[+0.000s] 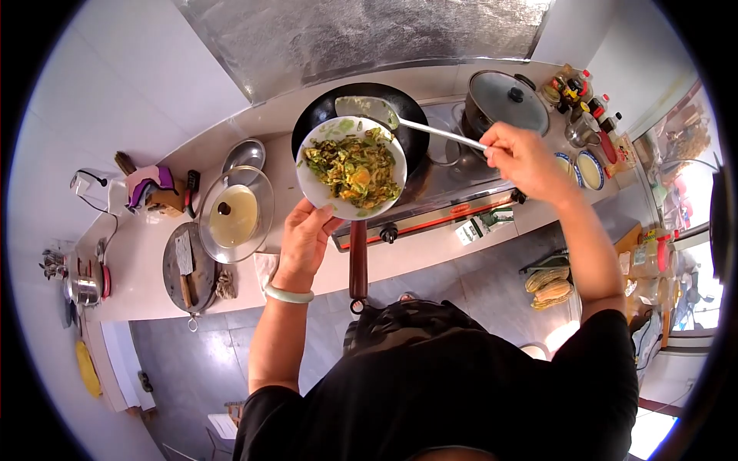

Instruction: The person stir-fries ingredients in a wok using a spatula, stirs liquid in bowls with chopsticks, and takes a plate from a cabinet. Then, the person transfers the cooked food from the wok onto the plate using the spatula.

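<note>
My left hand grips the near rim of a white plate with a green leaf pattern. Chopped green vegetables with yellow egg-like pieces are heaped on it. The plate is held over the near part of a black wok, hiding much of its inside. My right hand is closed round the metal handle of a spatula. Its broad blade is over the wok, just beyond the plate's far rim. Toward me, the wok's brown handle juts out past the counter edge.
A lidded pot stands on the stove's right side, with several bottles beyond. On the left counter are a glass lid, a metal bowl and a cleaver on a round board. Corn-like vegetables lie low on the right.
</note>
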`<state>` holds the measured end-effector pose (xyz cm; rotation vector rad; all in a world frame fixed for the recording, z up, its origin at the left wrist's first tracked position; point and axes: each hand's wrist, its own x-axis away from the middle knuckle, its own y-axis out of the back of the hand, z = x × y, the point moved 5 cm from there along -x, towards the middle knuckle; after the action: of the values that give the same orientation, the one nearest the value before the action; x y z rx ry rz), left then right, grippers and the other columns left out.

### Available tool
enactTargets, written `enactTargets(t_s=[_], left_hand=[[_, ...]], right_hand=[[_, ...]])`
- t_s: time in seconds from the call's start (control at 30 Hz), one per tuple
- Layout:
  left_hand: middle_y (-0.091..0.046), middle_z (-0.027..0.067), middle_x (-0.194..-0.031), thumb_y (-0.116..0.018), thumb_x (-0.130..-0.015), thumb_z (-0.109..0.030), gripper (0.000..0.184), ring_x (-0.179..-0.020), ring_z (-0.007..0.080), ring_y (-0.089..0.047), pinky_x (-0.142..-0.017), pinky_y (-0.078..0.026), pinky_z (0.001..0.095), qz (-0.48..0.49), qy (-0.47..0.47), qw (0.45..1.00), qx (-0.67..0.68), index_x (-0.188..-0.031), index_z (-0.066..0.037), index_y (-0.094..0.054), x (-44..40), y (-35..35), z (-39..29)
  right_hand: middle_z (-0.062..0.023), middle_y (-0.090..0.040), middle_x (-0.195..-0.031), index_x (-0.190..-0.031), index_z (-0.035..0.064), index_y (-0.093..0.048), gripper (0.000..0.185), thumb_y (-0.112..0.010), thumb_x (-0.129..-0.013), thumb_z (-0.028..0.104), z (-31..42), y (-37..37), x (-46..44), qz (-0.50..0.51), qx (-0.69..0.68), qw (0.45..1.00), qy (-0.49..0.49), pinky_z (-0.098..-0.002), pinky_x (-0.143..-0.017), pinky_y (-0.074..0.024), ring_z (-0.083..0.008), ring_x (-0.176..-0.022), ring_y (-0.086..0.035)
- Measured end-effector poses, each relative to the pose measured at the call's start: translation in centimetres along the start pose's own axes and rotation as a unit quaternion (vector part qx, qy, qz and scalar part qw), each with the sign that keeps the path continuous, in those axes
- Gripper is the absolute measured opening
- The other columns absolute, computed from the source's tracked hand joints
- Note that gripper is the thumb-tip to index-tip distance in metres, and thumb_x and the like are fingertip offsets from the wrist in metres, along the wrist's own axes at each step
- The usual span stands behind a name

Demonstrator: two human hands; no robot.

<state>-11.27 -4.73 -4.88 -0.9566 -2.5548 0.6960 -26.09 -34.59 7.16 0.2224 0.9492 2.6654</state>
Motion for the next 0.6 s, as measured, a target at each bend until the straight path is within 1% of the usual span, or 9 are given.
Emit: enactTargets(t_s=[0.1, 0.2, 0.23, 0.27, 0.33, 0.37, 0.47, 0.57, 0.6], left_hand=[[-0.063, 0.0108, -0.114, -0.057, -0.089, -0.009, 0.034, -0.104, 0.0191, -0.061, -0.092, -0.049, 0.0345, -0.001, -0.005, 1.000, -0.002, -0.121, 0.003, -0.054, -0.6, -0.3, 0.7], [-0.063, 0.0104, -0.115, -0.057, -0.089, -0.009, 0.035, -0.105, 0.0192, -0.061, -0.093, -0.048, 0.0341, 0.001, -0.009, 1.000, -0.013, -0.121, 0.002, -0.054, -0.9, -0.7, 1.2], [-0.062, 0.0110, -0.117, -0.056, -0.089, -0.009, 0.034, -0.107, 0.0198, -0.060, -0.094, -0.047, 0.0340, 0.001, -0.010, 1.000, -0.024, -0.122, 0.002, -0.054, -0.9, -1.0, 1.3], [-0.062, 0.0117, -0.118, -0.055, -0.090, -0.009, 0.034, -0.108, 0.0204, -0.060, -0.095, -0.047, 0.0338, 0.001, -0.009, 0.999, -0.034, -0.122, 0.003, -0.054, -1.0, -1.2, 1.3], [-0.063, 0.0103, -0.115, -0.055, -0.090, -0.009, 0.032, -0.104, 0.0184, -0.061, -0.093, -0.047, 0.0326, -0.020, -0.005, 0.999, -0.027, -0.120, 0.002, -0.055, -1.0, -1.5, 1.6], [-0.063, 0.0100, -0.114, -0.055, -0.090, -0.008, 0.032, -0.103, 0.0180, -0.061, -0.092, -0.047, 0.0324, -0.028, -0.002, 0.999, -0.028, -0.120, 0.002, -0.055, -1.0, -1.4, 1.8], [-0.064, 0.0094, -0.113, -0.055, -0.090, -0.008, 0.031, -0.101, 0.0171, -0.061, -0.090, -0.048, 0.0317, -0.041, -0.002, 0.999, -0.035, -0.119, 0.001, -0.056, -1.3, -1.1, 2.4], [-0.063, 0.0093, -0.113, -0.054, -0.090, -0.008, 0.031, -0.101, 0.0171, -0.061, -0.090, -0.048, 0.0315, -0.044, -0.004, 0.999, -0.030, -0.119, 0.001, -0.056, -1.3, -0.8, 2.8], [-0.063, 0.0094, -0.113, -0.054, -0.089, -0.008, 0.031, -0.101, 0.0172, -0.061, -0.090, -0.048, 0.0315, -0.042, -0.007, 0.999, -0.026, -0.119, 0.001, -0.056, -1.3, -0.8, 2.9]], right_hand=[[-0.0185, -0.062, -0.072, -0.093, -0.0028, -0.057, 0.011, -0.057, -0.086, 0.006, 4.5, 0.9, -1.4, 0.034, 0.189, 0.977, 0.089, -0.0382, -0.061, -0.0485, -0.0311, -0.064, -0.062], [-0.0237, -0.061, -0.076, -0.091, -0.0035, -0.058, 0.010, -0.055, -0.084, 0.003, 6.7, 0.2, -2.6, 0.039, 0.321, 0.929, 0.180, -0.0457, -0.067, -0.0483, -0.0416, -0.074, -0.060], [-0.0227, -0.062, -0.076, -0.091, -0.0039, -0.059, 0.011, -0.054, -0.082, 0.000, 7.9, -0.2, -2.8, 0.057, 0.394, 0.903, 0.162, -0.0469, -0.069, -0.0495, -0.0390, -0.078, -0.063], [-0.0225, -0.062, -0.076, -0.091, -0.0041, -0.059, 0.011, -0.054, -0.082, 0.000, 8.8, -0.6, -3.1, 0.070, 0.421, 0.890, 0.158, -0.0462, -0.069, -0.0502, -0.0385, -0.079, -0.063], [-0.0220, -0.062, -0.076, -0.091, -0.0043, -0.059, 0.012, -0.054, -0.081, -0.001, 10.1, -1.3, -3.4, 0.093, 0.478, 0.861, 0.149, -0.0449, -0.068, -0.0516, -0.0375, -0.082, -0.064], [-0.0213, -0.064, -0.079, -0.088, -0.0050, -0.062, 0.012, -0.056, -0.078, -0.003, 10.7, -1.7, -3.5, 0.108, 0.502, 0.843, 0.162, -0.0435, -0.067, -0.0534, -0.0362, -0.082, -0.066], [-0.0242, -0.063, -0.085, -0.094, -0.0066, -0.055, 0.016, -0.051, -0.079, -0.005, 11.7, -3.0, -4.5, 0.211, 0.558, 0.797, 0.094, -0.0452, -0.074, -0.0511, -0.0395, -0.088, -0.063], [-0.0227, -0.063, -0.085, -0.094, -0.0057, -0.056, 0.016, -0.053, -0.078, -0.005, 13.3, -3.7, -4.8, 0.195, 0.570, 0.782, 0.158, -0.0446, -0.074, -0.0521, -0.0379, -0.089, -0.063], [-0.0227, -0.064, -0.086, -0.093, -0.0056, -0.056, 0.016, -0.053, -0.078, -0.005, 13.4, -3.8, -4.9, 0.197, 0.574, 0.778, 0.162, -0.0444, -0.075, -0.0522, -0.0378, -0.089, -0.063]])
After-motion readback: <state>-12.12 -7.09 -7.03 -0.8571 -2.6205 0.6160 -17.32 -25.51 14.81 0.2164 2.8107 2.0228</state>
